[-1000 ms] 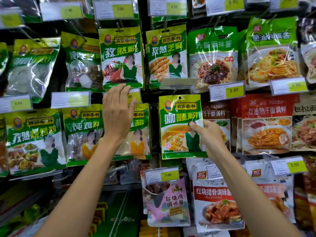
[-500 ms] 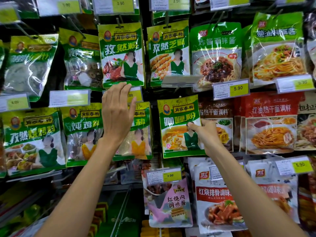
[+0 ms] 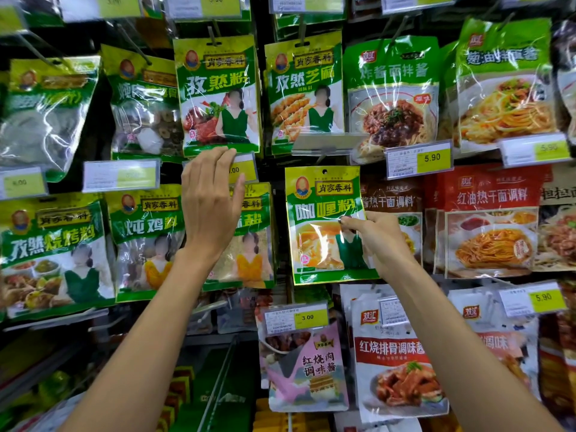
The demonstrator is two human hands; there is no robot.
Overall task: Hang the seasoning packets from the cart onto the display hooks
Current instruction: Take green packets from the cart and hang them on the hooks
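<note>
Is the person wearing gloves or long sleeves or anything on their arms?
No gloves. The left hand and right hand are bare, with no rings showing. The left forearm and right forearm are bare too: no sleeves, watch or bracelets in view.

The left hand (image 3: 212, 210) hid half a price tag (image 3: 244, 170); the right hand (image 3: 381, 241) had fingers hidden behind the curry packet (image 3: 318, 244).

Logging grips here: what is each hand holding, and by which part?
Right hand pinches the curry packet at its right edge, mid-height; left hand holds nothing.
</note>
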